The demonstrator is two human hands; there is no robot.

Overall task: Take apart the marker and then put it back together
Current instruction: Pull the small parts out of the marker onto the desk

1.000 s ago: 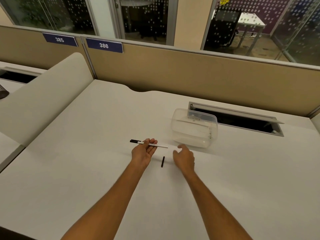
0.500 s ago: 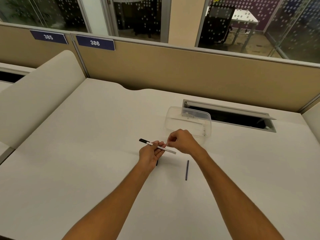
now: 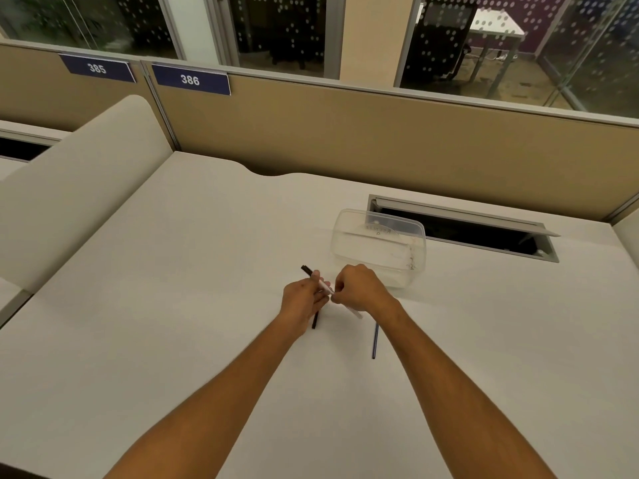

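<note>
Two hands: both on one marker body, above the desk (image 3: 173, 305), just in front of the tub.
left hand (image 3: 302, 300): fingers curled round the body (image 3: 325, 288) near its dark end; looks like a loose cradle, not a clamp.
body: white barrel, tilted, dark tip (image 3: 306, 270) up and left, pale end (image 3: 356, 313) down and right, poking out under the right hand.
cap (image 3: 314, 319): short black piece flat on the desk, partly under the left hand, touching nothing I can confirm.
right hand (image 3: 361, 288): fingertips pinch the barrel mid-length, right against the left fingers; exact contact too small to read.
refill (image 3: 374, 342): thin dark-blue rod on the desk beside the right forearm, apart from the body.
tub (image 3: 378, 248): clear plastic, just behind the right hand; slot (image 3: 477, 233) in the desk behind it.
stage (guess): marker is apart, three pieces; reassembly not yet done.
risk 1: left wrist hangs over the cap; a shift could flick it, and it rolls.
risk 2: right forearm is near the refill; a sweep could send it off toward the desk edge.
risk 3: both grips bunch mid-barrel, so leverage is poor; a twist could slip and drop the body.
risk 4: refill is thin; feeding it in off-axis could bend it or smear ink.
risk 5: a lifted elbow could bump the tub back toward the slot.
</note>
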